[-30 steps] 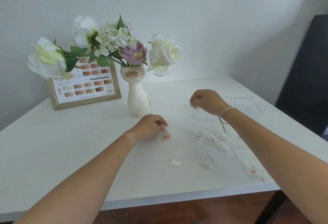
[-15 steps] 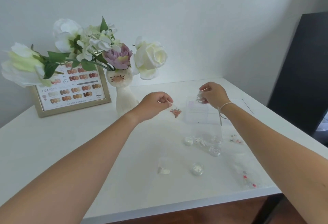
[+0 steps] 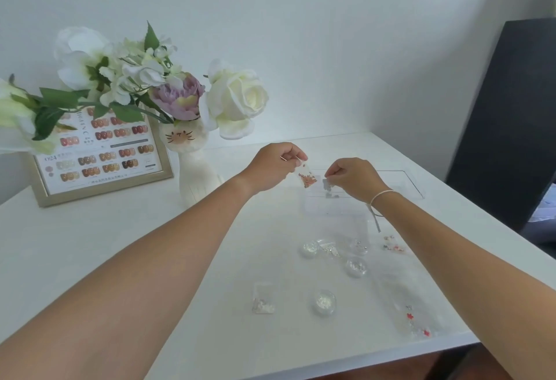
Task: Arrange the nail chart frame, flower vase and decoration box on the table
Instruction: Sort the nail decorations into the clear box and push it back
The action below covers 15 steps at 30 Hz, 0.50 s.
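The white counter [image 3: 126,247] carries everything. One gold-framed nail chart frame [image 3: 100,155] leans against the wall, far left of both sets of fingers, showing rows of painted nail samples. One flower vase [image 3: 192,169], white with a cat face, stands just left of the left hand [image 3: 270,166] and holds white blooms and one purple. One clear decoration box [image 3: 361,190], shallow and see-through, lies directly below the fingertips of both hands. The left fingers pinch a small clear packet [image 3: 306,177] of orange bits hanging over the box. The right hand [image 3: 353,178] has its fingers curled, pinching a silvery bit [image 3: 328,183] above the box. Nearer the person than the fingers lie four round clear pots [image 3: 324,302] and several clear sachets [image 3: 264,298].
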Tool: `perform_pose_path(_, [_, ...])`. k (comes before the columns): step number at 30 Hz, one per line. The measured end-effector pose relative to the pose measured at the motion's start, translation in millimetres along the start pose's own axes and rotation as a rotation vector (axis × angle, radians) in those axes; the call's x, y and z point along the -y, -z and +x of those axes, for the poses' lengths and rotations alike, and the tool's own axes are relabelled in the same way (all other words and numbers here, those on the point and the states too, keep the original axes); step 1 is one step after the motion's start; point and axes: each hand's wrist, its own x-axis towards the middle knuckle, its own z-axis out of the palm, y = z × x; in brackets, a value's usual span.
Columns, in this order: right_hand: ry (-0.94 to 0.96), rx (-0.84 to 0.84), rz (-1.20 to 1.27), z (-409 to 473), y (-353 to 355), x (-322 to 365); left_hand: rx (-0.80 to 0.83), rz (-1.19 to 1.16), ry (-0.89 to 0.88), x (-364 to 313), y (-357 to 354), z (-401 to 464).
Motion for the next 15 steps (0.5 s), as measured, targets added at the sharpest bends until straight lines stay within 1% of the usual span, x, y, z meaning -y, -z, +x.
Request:
perform_pose_path(3, [0.05, -0.001, -0.002, -2.9, 0.6, -7.5, -0.001, -0.015, 0.006, 1.0, -6.0, 5.7])
perform_pose_path(8, [0.097, -0.121, -0.014, -3.0, 7.4, -14.5, 0.001, -0.013, -0.003, 3.1, -17.2, 15.8])
perform_pose_path(12, [0.132, -0.205, 0.089, -9.4, 14.8, -17.2, 0.018, 0.012, -0.004, 3.4, -27.6, 23.1])
perform_pose_path(15, [0.14, -0.229, 0.137, -19.8, 18.0, -18.8, 0.038, 0.074, -0.015, 4.9, -35.1, 25.6])
